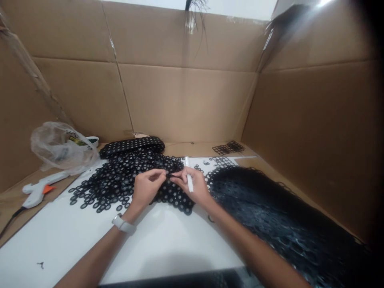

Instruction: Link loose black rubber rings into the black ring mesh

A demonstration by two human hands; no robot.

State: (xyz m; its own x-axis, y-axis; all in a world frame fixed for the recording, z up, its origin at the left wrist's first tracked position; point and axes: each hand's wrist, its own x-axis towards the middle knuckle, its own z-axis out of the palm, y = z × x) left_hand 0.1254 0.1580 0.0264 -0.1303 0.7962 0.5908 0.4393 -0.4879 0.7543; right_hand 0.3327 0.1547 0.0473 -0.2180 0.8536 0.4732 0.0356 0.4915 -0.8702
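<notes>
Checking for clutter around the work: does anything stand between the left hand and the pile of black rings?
Nothing visible does. The left hand appears directly over the pile of black rings; contact is unclear. The white stick is held in the right hand, off to one side.
</notes>
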